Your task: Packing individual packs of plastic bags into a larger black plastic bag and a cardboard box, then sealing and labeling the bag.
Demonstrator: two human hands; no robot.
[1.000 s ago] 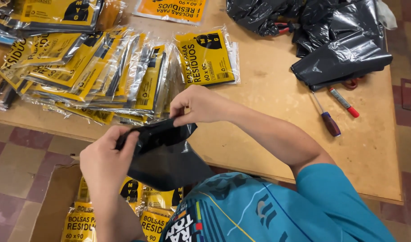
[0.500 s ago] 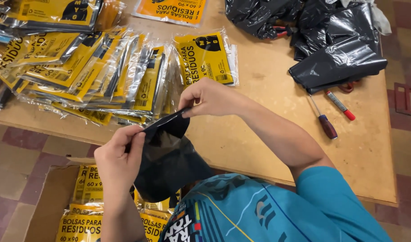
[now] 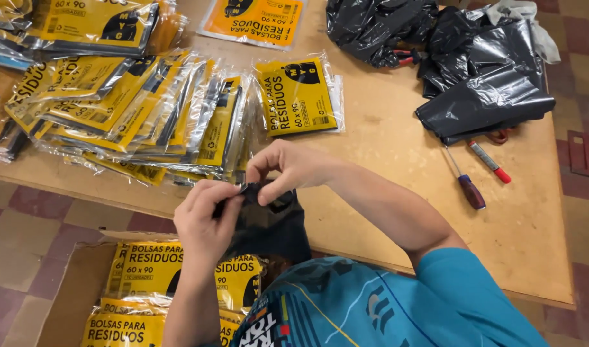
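A folded black plastic bag (image 3: 272,225) hangs between my two hands over the near edge of the wooden table (image 3: 397,148). My left hand (image 3: 204,222) pinches its top left corner. My right hand (image 3: 288,168) pinches the top edge just to the right, fingertips almost touching the left hand. The bag's lower part drapes down toward my blue shirt. A single yellow packet of bags (image 3: 299,96) lies flat on the table just beyond my right hand.
A fanned stack of yellow packets (image 3: 146,122) covers the table's left side. Loose black bags (image 3: 481,71) pile at the back right, with a screwdriver (image 3: 465,183) and a red-tipped marker (image 3: 490,162) beside them. A cardboard box (image 3: 69,289) with yellow packets sits on the tiled floor.
My hands have drawn closer together, gathering the bag's top edge into a narrower fold. The bag now hangs shorter and more bunched than a second ago.
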